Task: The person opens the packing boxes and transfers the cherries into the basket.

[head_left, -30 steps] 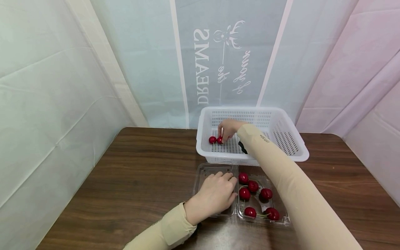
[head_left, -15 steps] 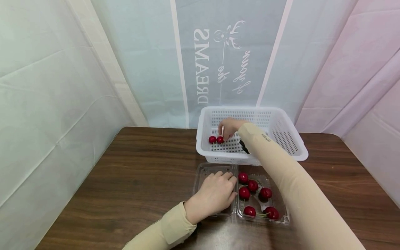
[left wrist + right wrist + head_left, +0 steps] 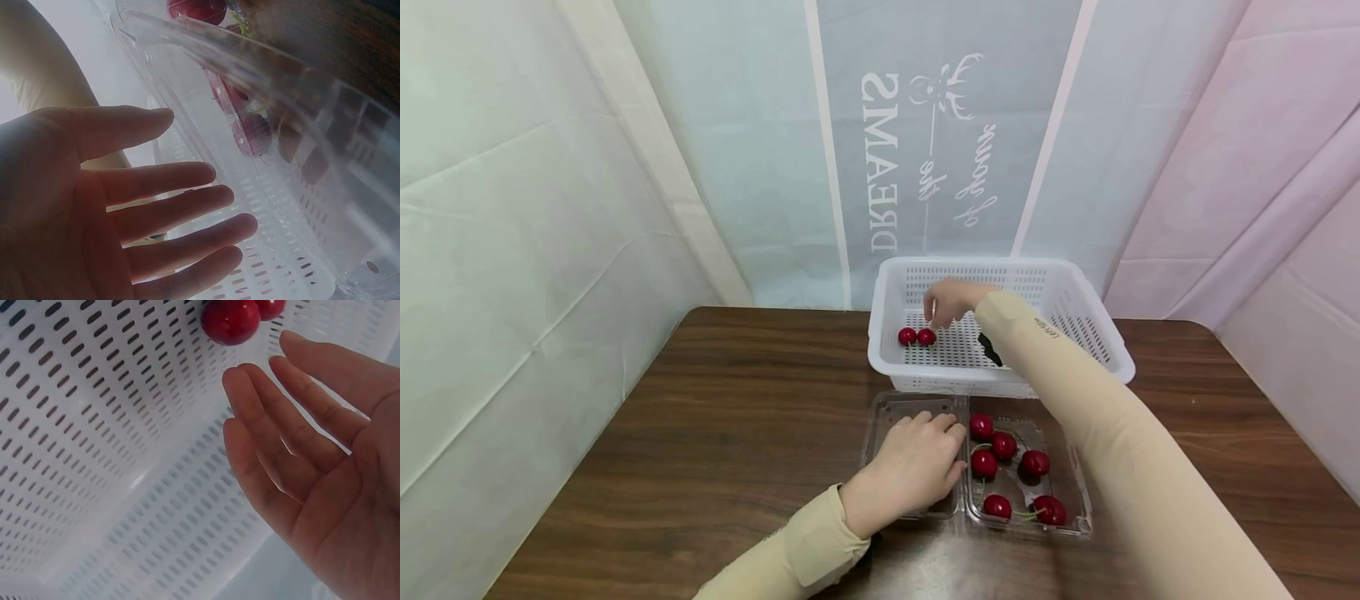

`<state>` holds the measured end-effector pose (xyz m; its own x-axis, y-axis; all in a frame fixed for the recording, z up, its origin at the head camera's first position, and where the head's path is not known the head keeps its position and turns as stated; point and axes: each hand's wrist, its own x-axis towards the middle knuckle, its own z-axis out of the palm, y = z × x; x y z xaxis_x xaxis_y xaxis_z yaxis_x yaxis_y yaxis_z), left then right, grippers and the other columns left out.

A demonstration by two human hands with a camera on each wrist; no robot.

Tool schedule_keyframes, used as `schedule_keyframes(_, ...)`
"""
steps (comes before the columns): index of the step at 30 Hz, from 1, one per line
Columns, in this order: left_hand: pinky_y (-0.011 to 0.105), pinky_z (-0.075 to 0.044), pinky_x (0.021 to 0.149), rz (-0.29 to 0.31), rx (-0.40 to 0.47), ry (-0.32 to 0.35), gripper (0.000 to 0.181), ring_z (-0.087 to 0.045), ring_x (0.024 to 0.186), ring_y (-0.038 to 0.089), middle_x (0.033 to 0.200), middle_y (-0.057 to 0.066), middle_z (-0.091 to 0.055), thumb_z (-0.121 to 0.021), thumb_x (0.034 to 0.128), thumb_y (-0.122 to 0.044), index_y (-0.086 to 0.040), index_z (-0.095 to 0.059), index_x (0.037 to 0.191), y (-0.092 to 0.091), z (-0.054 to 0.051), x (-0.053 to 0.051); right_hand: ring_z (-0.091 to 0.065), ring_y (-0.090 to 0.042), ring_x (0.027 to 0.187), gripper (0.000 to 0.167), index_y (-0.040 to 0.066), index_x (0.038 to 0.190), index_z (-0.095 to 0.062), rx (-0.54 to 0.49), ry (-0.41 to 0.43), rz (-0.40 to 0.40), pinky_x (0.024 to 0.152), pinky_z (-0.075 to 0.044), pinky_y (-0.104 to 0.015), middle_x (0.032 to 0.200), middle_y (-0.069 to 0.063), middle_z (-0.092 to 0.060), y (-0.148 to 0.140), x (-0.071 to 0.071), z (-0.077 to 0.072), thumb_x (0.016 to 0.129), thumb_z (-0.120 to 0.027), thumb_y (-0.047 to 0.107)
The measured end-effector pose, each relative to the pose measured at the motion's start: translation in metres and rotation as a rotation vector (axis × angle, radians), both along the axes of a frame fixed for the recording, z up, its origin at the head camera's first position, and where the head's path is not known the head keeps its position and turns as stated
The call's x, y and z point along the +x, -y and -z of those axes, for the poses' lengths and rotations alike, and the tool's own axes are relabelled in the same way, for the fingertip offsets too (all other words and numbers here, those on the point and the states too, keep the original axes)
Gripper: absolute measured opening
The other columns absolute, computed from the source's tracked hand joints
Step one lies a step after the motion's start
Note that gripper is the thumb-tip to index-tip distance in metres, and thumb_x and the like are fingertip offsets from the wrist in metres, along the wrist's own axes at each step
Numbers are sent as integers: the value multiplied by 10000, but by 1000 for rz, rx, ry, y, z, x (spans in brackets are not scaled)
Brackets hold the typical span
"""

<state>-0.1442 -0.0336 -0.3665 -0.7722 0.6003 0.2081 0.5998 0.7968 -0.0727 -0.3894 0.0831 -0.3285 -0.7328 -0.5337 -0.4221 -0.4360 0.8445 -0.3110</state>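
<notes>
In the head view, my right hand (image 3: 953, 300) is inside the white perforated basket (image 3: 947, 375), its fingers loosely bent. Two red cherries (image 3: 926, 337) lie side by side at the basket's left end, just below those fingertips. The right wrist view shows a small gap between the cherries (image 3: 231, 322) and the fingers, which hold nothing. My left hand (image 3: 910, 467) rests over the left half of an open clear plastic clamshell box (image 3: 887, 410), fingers nearly straight in the left wrist view. Several cherries with green stems (image 3: 1003, 445) lie in the box's right half.
The basket stands at the back of a brown wooden table (image 3: 737, 433), directly behind the box. A printed pale curtain (image 3: 880, 167) hangs behind the table, with white cloth (image 3: 535, 250) on the left. My right forearm (image 3: 1097, 417) passes over the box's right edge.
The right fingers have let go of the right-hand cherry and lifted slightly up and away from it. Both basket cherries stay together. The left hand has kept its place.
</notes>
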Motion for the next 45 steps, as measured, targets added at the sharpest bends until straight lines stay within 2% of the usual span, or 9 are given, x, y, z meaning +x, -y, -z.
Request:
schedule_keyframes(4, 293, -492, 660, 2, -1, 3, 267, -615, 837, 146, 1038, -33, -664, -658, 844, -392, -172, -670, 994, 0, -1, 0, -671, -184, 805, 150, 63, 977, -660, 6, -32, -4, 778, -540, -358, 959, -100, -681, -3, -1, -4, 856, -660, 152)
schedule_keyframes(13, 295, -502, 682, 3, -3, 18, 268, -617, 850, 149, 1052, -27, -665, -656, 851, -385, -166, -673, 1003, 1, -3, 1, -685, -270, 885, 136, 75, 968, -660, 5, -91, -47, 768, -515, -341, 999, -110, -687, -13, 9, -21, 884, -624, 176)
schedule_keyframes(19, 295, -504, 687, 2, -5, 16, 274, -619, 855, 152, 1064, -24, -665, -654, 852, -387, -165, -674, 1012, 0, -2, 1, -682, -229, 805, 116, 90, 941, -660, 20, -154, -67, 781, -501, -354, 934, -79, -692, -24, 14, -27, 885, -622, 185)
schedule_keyframes(25, 299, -506, 691, 1, -2, 19, 277, -620, 861, 156, 1069, -22, -665, -652, 854, -386, -165, -673, 1020, 0, -1, 1, -673, -220, 807, 120, 98, 951, -653, 26, -180, -70, 778, -498, -362, 931, -74, -684, -33, 19, -33, 888, -621, 195)
schedule_keyframes(36, 298, -506, 687, -2, 3, 8, 275, -621, 866, 155, 1067, -25, -668, -654, 852, -388, -166, -673, 1013, -1, 1, 2, -633, -172, 773, 112, 100, 956, -656, -8, -223, -98, 777, -493, -376, 879, -58, -686, -45, 38, -49, 882, -623, 179)
schedule_keyframes(41, 302, -509, 695, -3, 2, 8, 283, -624, 874, 157, 1075, -23, -668, -654, 852, -388, -167, -675, 1026, -2, 2, 2, -626, -170, 815, 122, 113, 975, -661, -15, -244, -100, 775, -505, -373, 913, -44, -678, -49, 47, -52, 889, -630, 193)
schedule_keyframes(45, 304, -511, 700, -6, 1, 11, 284, -626, 881, 159, 1080, -21, -668, -653, 854, -390, -166, -675, 1027, -3, 3, 2, -636, -199, 865, 119, 97, 967, -661, -43, -278, -133, 789, -509, -388, 925, -52, -680, -55, 54, -55, 885, -632, 179)
